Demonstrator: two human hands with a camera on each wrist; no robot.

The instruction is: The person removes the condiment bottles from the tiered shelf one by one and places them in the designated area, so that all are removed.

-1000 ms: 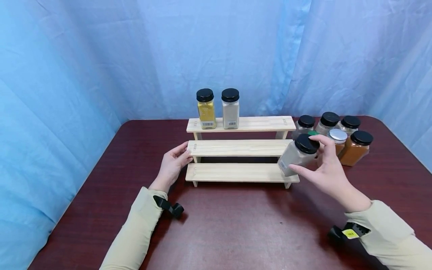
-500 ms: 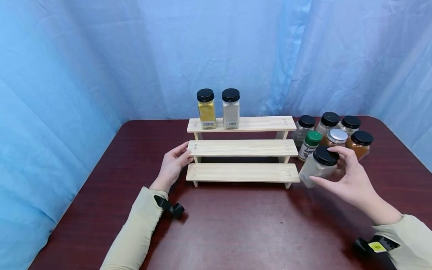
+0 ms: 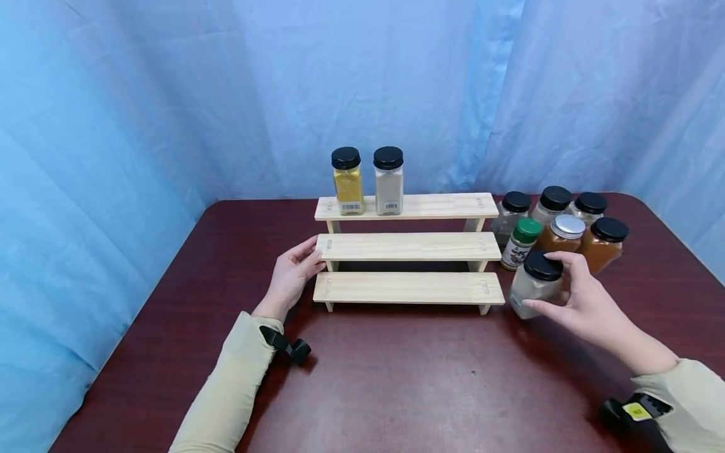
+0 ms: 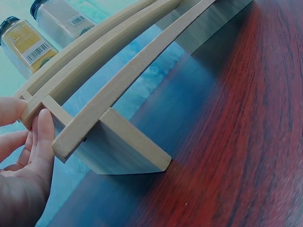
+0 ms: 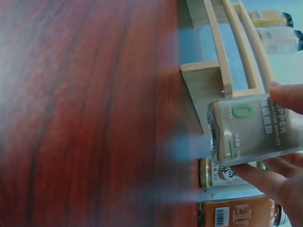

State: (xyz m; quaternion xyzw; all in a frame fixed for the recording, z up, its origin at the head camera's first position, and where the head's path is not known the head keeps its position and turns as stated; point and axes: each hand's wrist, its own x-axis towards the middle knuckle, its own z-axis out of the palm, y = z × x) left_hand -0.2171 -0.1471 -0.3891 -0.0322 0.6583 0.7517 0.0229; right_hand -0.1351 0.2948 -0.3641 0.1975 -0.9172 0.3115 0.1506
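A black-lidded spice jar [image 3: 535, 286] of greyish powder, with "PEPPER" on its label in the right wrist view, is gripped between the thumb and fingers of my right hand [image 3: 586, 308]. It is nearly upright, just right of the lowest tier of the three-tier wooden shelf rack [image 3: 408, 288]. My left hand [image 3: 291, 277] pinches the left end of the rack's middle tier, thumb and fingers on either side of the board in the left wrist view. On the top tier stand a jar of yellow powder [image 3: 348, 185] and a jar of pale powder [image 3: 389, 185], both black-lidded.
Behind the held jar, right of the rack, several jars cluster: a green-capped bottle [image 3: 518, 248], a silver-lidded jar [image 3: 563, 233], an orange-brown jar [image 3: 601, 248] and other black-lidded ones. Blue curtains [image 3: 362, 82] hang behind the dark red wooden table [image 3: 396, 377].
My right hand has carried the pepper jar rightward and down from in front of the rack's right end, uncovering the green-capped bottle. The jar is straighter now. My left hand stays on the rack.
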